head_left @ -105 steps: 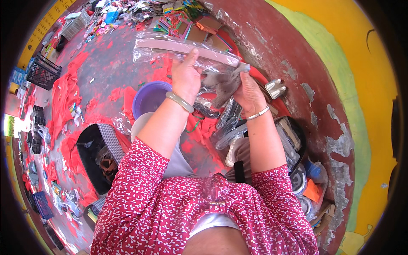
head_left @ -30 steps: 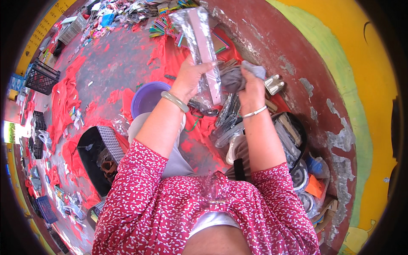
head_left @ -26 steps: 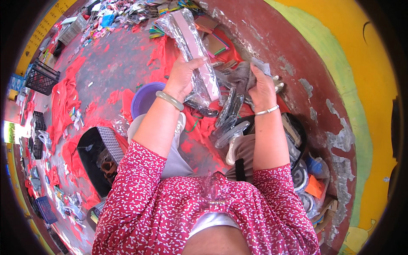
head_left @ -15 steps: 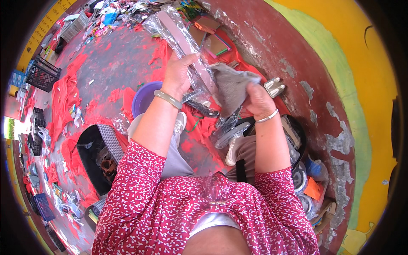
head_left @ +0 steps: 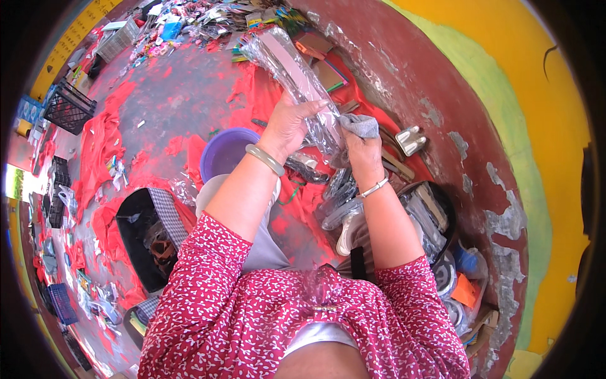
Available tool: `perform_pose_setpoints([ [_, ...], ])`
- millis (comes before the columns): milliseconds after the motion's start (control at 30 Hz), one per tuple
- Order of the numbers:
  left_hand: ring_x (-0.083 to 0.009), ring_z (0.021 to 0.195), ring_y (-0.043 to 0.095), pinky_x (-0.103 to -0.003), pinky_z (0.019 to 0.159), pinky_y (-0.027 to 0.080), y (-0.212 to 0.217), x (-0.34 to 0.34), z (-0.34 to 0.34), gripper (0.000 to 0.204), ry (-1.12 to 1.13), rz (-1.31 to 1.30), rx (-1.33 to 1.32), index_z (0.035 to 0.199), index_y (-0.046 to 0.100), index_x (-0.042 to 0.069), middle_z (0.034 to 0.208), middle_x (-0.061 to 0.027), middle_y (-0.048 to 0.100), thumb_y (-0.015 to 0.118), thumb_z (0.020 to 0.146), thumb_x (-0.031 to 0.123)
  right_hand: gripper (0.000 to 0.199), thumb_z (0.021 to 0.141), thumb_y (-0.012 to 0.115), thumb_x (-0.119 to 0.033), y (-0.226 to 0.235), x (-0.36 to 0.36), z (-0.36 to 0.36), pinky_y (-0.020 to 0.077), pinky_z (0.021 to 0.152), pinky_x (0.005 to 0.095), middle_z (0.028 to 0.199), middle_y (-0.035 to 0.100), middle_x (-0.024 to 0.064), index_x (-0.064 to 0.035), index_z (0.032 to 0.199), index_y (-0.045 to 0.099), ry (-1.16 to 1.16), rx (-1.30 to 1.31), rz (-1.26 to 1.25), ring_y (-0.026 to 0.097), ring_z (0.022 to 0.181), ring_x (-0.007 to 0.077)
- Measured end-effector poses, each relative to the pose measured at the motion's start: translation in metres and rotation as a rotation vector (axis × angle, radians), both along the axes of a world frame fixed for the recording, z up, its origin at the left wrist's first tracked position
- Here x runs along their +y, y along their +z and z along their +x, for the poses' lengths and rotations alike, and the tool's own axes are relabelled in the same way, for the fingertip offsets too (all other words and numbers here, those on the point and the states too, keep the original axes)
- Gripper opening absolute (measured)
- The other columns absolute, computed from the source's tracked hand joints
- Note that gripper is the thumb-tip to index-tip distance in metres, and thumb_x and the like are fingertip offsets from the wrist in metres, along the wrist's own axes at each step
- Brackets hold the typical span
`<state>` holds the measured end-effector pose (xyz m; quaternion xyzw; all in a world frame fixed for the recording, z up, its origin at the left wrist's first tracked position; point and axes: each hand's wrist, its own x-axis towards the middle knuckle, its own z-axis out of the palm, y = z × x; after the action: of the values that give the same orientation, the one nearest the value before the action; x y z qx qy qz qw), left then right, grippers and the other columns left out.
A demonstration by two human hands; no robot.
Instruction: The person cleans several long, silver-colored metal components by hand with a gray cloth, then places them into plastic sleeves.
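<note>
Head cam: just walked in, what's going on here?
A person in a red patterned top works over a cluttered, red-stained floor beside a wall. The left hand grips a long clear plastic packet with a pale flat strip inside, held up and tilted away. The right hand presses a grey cloth against the packet's lower end. More clear-wrapped packets lie below the hands. A purple bowl sits left of them, and a black bin sits nearer the person.

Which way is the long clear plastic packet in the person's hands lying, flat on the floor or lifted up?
Lifted up. The left hand holds the clear plastic packet off the floor, slanting away, while the right hand presses a grey cloth to its lower end.
</note>
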<state>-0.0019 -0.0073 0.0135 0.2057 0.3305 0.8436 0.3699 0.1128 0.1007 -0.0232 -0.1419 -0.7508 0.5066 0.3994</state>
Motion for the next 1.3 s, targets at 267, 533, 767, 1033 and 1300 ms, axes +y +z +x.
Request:
perform_pose_setpoints([
  [267,-0.0206,0.087,0.058,-0.036,0.078,0.049,-0.004,0.004,0.007,0.042,-0.004,0.037,-0.121,0.110,0.047,0.008,0.093,-0.0055,0.056,0.061,0.073,-0.005,0.009,0.073,0.057,0.002,0.015,-0.007,0.006,0.0452,0.063,0.0288,0.074,0.057,0.0099,0.0000,0.082,0.059,-0.196,-0.022,0.410,0.058,0.068,0.0239],
  [533,-0.0218,0.083,0.058,-0.036,0.078,0.049,0.003,-0.001,0.008,0.042,0.023,0.003,-0.122,0.107,0.048,0.006,0.089,-0.0071,0.057,0.058,0.070,-0.010,0.012,0.084,0.058,-0.010,-0.009,0.017,-0.002,0.0441,0.070,0.0258,0.085,0.060,0.0048,0.0007,0.087,0.060,-0.079,0.035,-0.189,0.054,0.077,0.0128],
  [767,-0.0169,0.077,0.059,-0.031,0.070,0.050,-0.001,-0.005,0.002,0.023,-0.068,-0.270,0.040,0.102,0.054,0.003,0.083,-0.0056,0.059,0.058,0.080,0.007,0.070,0.077,0.062,-0.047,0.047,0.038,0.032,0.0350,0.097,0.0380,0.125,0.046,0.0103,-0.0004,0.125,0.039,0.614,0.262,-0.845,0.043,0.116,0.0232],
  [1033,-0.0133,0.103,0.051,-0.029,0.090,0.040,-0.011,0.009,0.028,0.040,-0.150,-0.187,0.501,0.118,0.043,0.002,0.110,-0.0039,0.053,0.056,0.081,0.000,0.066,0.071,0.074,-0.027,0.027,0.036,0.037,0.0340,0.094,0.0314,0.118,0.048,0.0014,-0.0058,0.124,0.041,0.547,0.137,-0.760,0.043,0.110,0.0152],
  [1300,-0.0110,0.094,0.053,-0.027,0.084,0.043,-0.016,0.017,0.028,0.039,-0.037,-0.298,0.448,0.115,0.044,0.002,0.103,-0.0052,0.057,0.058,0.078,-0.001,0.083,0.066,0.070,-0.052,0.051,0.013,0.038,0.0311,0.099,0.0369,0.122,0.048,0.0056,-0.0053,0.126,0.038,0.741,0.263,-0.859,0.043,0.115,0.0206],
])
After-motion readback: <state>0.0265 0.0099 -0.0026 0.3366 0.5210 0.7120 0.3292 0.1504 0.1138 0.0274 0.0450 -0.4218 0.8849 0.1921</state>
